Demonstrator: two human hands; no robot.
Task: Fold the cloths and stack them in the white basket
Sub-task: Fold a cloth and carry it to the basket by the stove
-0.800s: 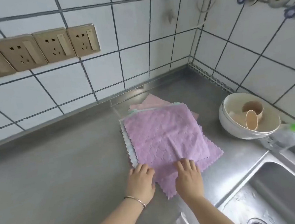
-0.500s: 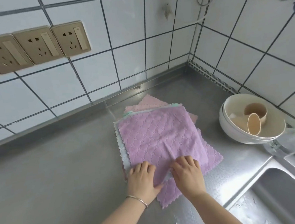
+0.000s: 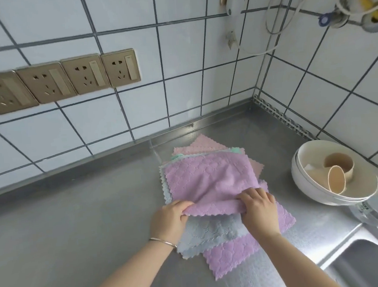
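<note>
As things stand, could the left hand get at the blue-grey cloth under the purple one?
Probably yes. The blue-grey cloth lies uncovered just below the left hand, nothing between them. But that hand is pinching the top purple cloth with the right hand, so it must let go first.

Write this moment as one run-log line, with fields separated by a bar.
step: fold top purple cloth | left hand: grips near edge | right hand: grips near edge | cloth pile: on steel counter | white basket: not in view

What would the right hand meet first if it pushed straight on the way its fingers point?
The right hand, gripping the top purple cloth, points up-left toward the left hand; it would probably meet that cloth's bunched fold first.
</note>
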